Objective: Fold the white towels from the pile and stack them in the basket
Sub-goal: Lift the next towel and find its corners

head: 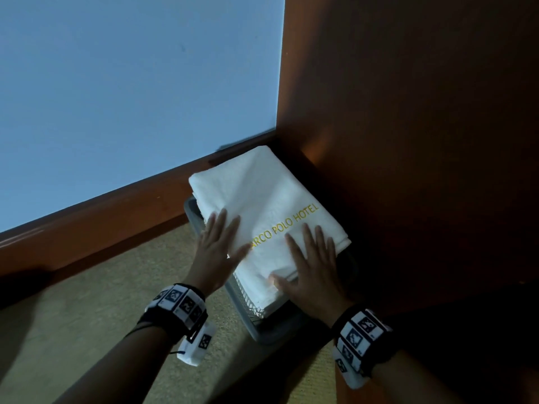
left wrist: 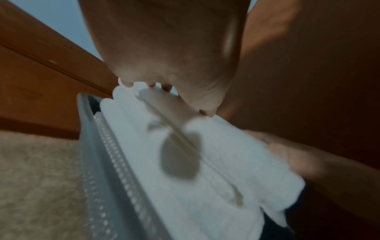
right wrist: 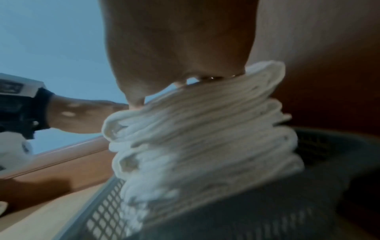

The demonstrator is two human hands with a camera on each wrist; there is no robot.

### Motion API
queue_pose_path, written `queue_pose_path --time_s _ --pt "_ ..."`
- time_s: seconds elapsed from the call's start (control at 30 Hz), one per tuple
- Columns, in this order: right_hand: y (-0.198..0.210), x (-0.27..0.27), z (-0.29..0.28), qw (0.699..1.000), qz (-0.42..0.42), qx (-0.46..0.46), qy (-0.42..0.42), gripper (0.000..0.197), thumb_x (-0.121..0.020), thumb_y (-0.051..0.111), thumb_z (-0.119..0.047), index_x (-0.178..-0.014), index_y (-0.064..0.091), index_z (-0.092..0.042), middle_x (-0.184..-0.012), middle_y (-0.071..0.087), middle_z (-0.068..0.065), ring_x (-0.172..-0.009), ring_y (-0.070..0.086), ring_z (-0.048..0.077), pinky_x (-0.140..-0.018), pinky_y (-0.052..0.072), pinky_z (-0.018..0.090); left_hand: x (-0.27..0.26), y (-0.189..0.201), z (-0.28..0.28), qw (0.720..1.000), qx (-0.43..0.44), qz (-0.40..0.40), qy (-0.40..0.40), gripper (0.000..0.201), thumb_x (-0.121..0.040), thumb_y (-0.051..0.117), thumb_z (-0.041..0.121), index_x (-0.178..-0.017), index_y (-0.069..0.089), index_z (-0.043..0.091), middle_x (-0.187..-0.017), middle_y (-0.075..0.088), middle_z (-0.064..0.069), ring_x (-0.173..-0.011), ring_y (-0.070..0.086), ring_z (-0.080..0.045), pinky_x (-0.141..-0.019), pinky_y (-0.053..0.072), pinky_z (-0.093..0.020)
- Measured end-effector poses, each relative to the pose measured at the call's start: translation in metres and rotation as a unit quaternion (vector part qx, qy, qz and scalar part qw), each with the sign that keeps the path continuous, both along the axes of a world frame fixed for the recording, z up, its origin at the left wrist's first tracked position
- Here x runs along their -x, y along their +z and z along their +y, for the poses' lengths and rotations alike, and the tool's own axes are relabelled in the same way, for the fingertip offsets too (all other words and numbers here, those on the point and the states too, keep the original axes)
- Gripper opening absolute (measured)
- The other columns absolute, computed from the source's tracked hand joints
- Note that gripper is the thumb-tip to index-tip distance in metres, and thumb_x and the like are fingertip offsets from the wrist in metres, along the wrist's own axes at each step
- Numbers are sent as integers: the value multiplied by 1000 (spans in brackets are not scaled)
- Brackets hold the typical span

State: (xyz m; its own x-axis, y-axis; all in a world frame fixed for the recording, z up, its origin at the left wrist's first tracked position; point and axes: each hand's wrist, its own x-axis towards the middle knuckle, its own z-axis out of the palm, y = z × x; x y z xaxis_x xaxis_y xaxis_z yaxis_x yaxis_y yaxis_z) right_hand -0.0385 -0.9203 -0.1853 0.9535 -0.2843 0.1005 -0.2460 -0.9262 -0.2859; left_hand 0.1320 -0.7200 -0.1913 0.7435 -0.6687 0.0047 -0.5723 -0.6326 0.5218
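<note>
A folded white towel (head: 262, 196) with yellow hotel lettering lies on top of a stack of folded towels (right wrist: 195, 138) in a grey mesh basket (head: 271, 333). The stack rises above the basket rim (left wrist: 90, 133). My left hand (head: 218, 243) lies flat on the towel's left part, fingers straight and spread. My right hand (head: 312, 266) presses flat on the near right part, fingers straight. From the right wrist view the layered towel edges show under my palm. The basket's inside is hidden by the towels.
The basket stands on beige carpet (head: 87, 316) in a corner. A brown wooden skirting board (head: 102, 217) and pale blue wall (head: 116, 97) run behind it. A dark brown wooden panel (head: 423, 141) stands close on the right.
</note>
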Motion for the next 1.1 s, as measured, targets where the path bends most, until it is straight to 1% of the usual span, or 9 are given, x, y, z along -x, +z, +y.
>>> queue_pose_path --time_s 0.13,0.27,0.37,0.43,0.5,0.6,0.8,1.0,1.1 --pt "-13 5 2 999 32 8 0 99 -87 43 -79 -166 13 -29 -173 -13 10 -158 -17 32 -126 -4 58 8 -1 16 1000 -5 14 -13 87 -89 39 79 -164 16 40 -173 -9 7 -160 -11 -17 -124 8 -51" --pt "12 4 10 998 66 -15 -11 100 -80 33 -80 -164 20 -27 -174 -3 10 -159 -12 30 -127 -7 54 19 16 55 998 23 48 34 69 -96 65 53 -155 41 29 -169 25 -5 -156 23 -26 -123 28 -53" --pt "31 2 36 998 31 -56 -13 94 -81 37 -78 -157 38 -22 -170 20 11 -159 5 31 -129 6 51 31 35 106 994 32 59 91 46 -99 67 38 -140 59 22 -151 51 -5 -142 44 -23 -114 37 -39" --pt "36 2 62 997 14 -78 7 82 -86 43 -71 -150 46 -20 -164 31 12 -156 17 32 -126 20 51 42 48 152 987 50 66 135 32 -99 67 35 -129 65 26 -137 60 2 -130 54 -18 -106 40 -34" --pt "40 3 96 994 -12 -98 38 63 -91 58 -56 -141 55 -17 -157 41 12 -149 30 30 -120 34 51 59 57 206 978 75 74 179 24 -99 67 33 -123 67 30 -131 62 7 -123 57 -14 -103 45 -35" --pt "47 7 158 990 -38 -111 81 44 -91 73 -37 -129 63 -17 -145 50 6 -138 41 24 -113 42 42 94 68 293 965 97 67 235 18 -97 70 30 -115 67 33 -123 65 9 -116 60 -12 -96 44 -31" --pt "57 9 298 975 -66 -102 186 31 -89 75 -22 -117 68 -10 -123 61 9 -115 58 30 -97 50 40 176 82 466 928 101 53 355 14 -96 71 30 -104 68 42 -104 72 15 -102 67 -7 -88 49 -29" --pt "78 -3 434 950 -32 -109 292 24 -91 72 -22 -115 68 -17 -119 62 1 -115 59 23 -96 51 36 263 95 594 871 130 44 472 12 -95 70 25 -104 74 33 -94 76 16 -94 67 6 -88 52 -26" --pt "80 -12 497 932 -16 -121 341 21 -91 71 -23 -112 67 -21 -114 62 -3 -113 60 21 -95 51 37 290 94 639 849 119 48 513 11 -95 70 26 -104 74 33 -92 75 18 -93 66 7 -81 48 -16"
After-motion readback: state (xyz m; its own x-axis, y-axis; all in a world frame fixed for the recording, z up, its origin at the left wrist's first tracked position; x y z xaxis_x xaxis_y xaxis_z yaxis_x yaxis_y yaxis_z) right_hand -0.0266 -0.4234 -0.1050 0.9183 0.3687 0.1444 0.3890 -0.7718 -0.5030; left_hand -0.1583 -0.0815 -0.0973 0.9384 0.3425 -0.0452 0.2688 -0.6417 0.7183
